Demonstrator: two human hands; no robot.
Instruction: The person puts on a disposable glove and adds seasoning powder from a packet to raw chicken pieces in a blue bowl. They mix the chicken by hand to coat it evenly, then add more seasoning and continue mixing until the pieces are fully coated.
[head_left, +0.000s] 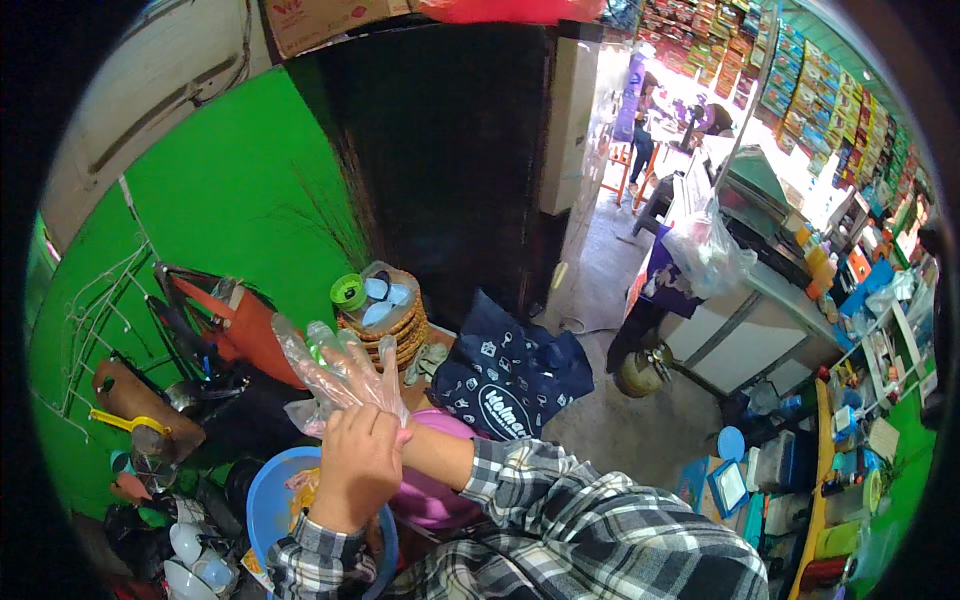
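Note:
My right hand wears a clear, loose plastic glove, its fingers spread and holding nothing. My bare left hand is closed around the glove's cuff at my right wrist. Under my left forearm stands a blue plastic basin with yellowish contents, partly hidden, that I cannot identify. Beside it, a pink plastic basin lies partly under my right forearm. Just beyond the gloved fingers is a stack of woven plates, with a tray of light-blue items and a green bowl on top.
A dark blue printed bag stands right of the plates, near a green gas cylinder. Crowded shelves line the right side. Bowls and a cutting board are at the left. People are visible beyond the doorway.

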